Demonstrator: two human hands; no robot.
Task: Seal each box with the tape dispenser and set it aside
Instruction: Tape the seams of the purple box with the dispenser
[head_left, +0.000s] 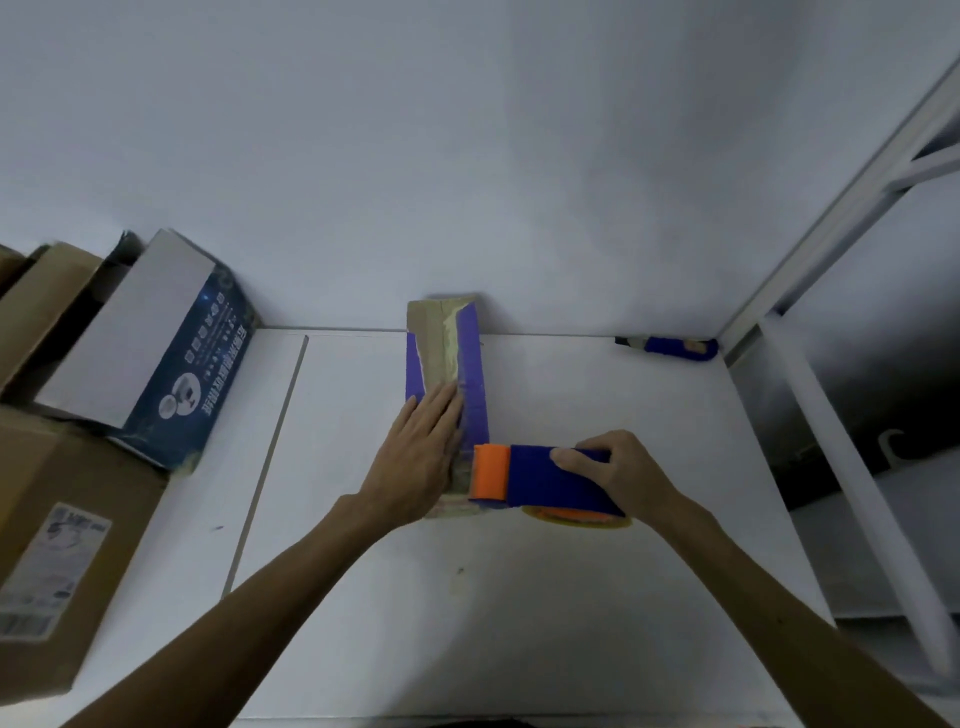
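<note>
Pin box (434, 338) with flat, straight-fingered left hand (421, 457); draw tape dispenser (535, 480), gripped in right hand (618, 473), squarely along the seam (450, 348).

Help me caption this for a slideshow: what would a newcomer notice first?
The bright orange-and-blue tape dispenser, gripped by the right hand at centre, meets the near end of a narrow blue-and-brown box. The left hand presses flat on that box. Cardboard cartons crowd the left edge.
</note>
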